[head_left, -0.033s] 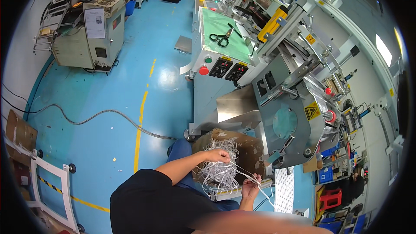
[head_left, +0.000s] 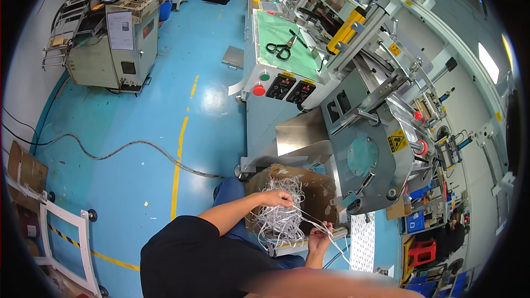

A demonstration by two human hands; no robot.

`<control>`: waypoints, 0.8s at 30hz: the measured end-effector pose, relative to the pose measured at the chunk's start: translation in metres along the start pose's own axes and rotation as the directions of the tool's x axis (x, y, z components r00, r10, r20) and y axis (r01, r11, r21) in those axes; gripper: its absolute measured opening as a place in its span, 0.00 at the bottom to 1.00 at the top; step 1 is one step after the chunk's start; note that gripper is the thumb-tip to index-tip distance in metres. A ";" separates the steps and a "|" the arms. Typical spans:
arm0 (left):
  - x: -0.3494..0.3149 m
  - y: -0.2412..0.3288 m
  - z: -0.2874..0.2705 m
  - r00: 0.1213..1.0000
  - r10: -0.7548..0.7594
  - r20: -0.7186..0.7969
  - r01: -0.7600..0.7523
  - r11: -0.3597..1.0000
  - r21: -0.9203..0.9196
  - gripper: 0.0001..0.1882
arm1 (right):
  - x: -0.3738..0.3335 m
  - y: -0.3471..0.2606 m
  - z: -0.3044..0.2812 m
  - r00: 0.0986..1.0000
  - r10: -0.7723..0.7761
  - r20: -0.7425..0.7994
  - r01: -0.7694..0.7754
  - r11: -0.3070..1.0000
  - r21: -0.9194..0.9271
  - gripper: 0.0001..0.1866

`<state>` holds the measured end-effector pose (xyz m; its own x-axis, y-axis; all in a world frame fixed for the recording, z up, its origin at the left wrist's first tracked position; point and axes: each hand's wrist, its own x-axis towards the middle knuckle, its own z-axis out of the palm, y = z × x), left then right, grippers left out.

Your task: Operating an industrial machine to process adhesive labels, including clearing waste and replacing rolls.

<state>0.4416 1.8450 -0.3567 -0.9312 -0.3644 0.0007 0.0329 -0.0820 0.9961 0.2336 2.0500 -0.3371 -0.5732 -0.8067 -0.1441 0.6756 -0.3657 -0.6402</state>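
Note:
My left hand (head_left: pixel 277 198) pinches the end of some thin white strips (head_left: pixel 314 222) above an open cardboard box (head_left: pixel 323 190). From there the strips run down to the right, into the closed fingers of my right hand (head_left: pixel 318 238). Their loose ends hang past that hand. Beneath and beside my left hand, a tangled heap of similar white and silvery strips (head_left: pixel 279 218) fills the left part of the box. The box's brown inner wall shows to the right of the heap.
A large grey machine (head_left: pixel 353 149) stands right behind the box, with a sheet-metal chute (head_left: pixel 301 132) above it. Black scissors (head_left: pixel 280 49) lie on its green top. A cable (head_left: pixel 132 142) crosses the blue floor. A white wheeled frame (head_left: pixel 66 237) stands at left.

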 end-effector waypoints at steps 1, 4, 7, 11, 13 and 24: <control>0.000 0.001 -0.001 1.000 -0.019 0.016 0.019 1.000 0.013 0.13 | 0.001 0.000 0.000 1.000 0.004 -0.009 -0.004 1.000 0.011 0.10; 0.001 0.001 0.000 0.999 -0.047 -0.001 0.047 0.998 0.029 0.13 | 0.001 0.001 0.000 1.000 0.001 -0.021 0.000 1.000 0.029 0.08; 0.002 -0.003 -0.001 0.999 -0.033 -0.008 0.033 0.999 -0.010 0.12 | 0.004 0.001 -0.003 0.999 -0.011 -0.035 0.012 1.000 0.016 0.10; 0.004 0.011 0.003 0.998 -0.037 -0.044 0.035 0.998 -0.046 0.11 | 0.003 0.000 -0.002 0.994 -0.056 -0.089 0.054 0.998 -0.028 0.13; 0.004 0.010 0.000 0.997 -0.029 -0.069 0.030 0.999 0.015 0.12 | 0.005 0.000 0.006 0.991 -0.056 -0.120 0.051 0.998 -0.040 0.13; -0.010 0.007 -0.051 0.997 -0.073 -0.026 0.075 0.995 0.072 0.12 | 0.011 0.016 0.038 0.994 -0.025 -0.106 0.015 0.995 -0.095 0.10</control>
<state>0.4702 1.8005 -0.3538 -0.9212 -0.3819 -0.0741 -0.0627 -0.0423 0.9971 0.2555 2.0179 -0.3205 -0.6358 -0.7436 -0.2070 0.6200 -0.3322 -0.7108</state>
